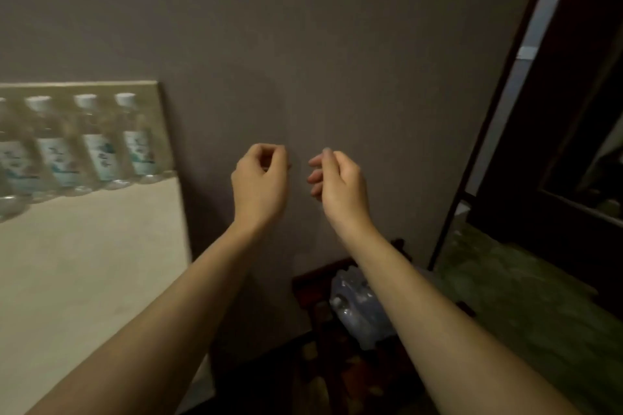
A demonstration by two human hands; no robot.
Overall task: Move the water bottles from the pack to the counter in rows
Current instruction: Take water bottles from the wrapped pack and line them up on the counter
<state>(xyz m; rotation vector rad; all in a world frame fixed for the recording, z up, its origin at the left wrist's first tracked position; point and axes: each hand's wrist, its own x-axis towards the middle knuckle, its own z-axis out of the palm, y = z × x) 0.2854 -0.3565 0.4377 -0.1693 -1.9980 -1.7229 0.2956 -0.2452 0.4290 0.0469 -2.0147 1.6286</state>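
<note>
Several clear water bottles (101, 141) with white caps and pale blue labels stand in a row along the back of the light counter (84, 263) at the left. The plastic-wrapped pack (354, 307) sits low on a dark stool, between my forearms and partly hidden by my right arm. My left hand (261, 178) is raised in front of the wall, fingers curled closed, holding nothing. Beside it my right hand (337, 178) hangs with fingers loosely bent and nothing in it. Both hands are well above the pack and to the right of the counter.
A plain grey-brown wall (337, 44) fills the view ahead. A dark wooden door frame (505, 104) and dark furniture stand at the right, with green patterned carpet (522, 296) below. The dark stool (310, 283) stands against the wall by the counter's end.
</note>
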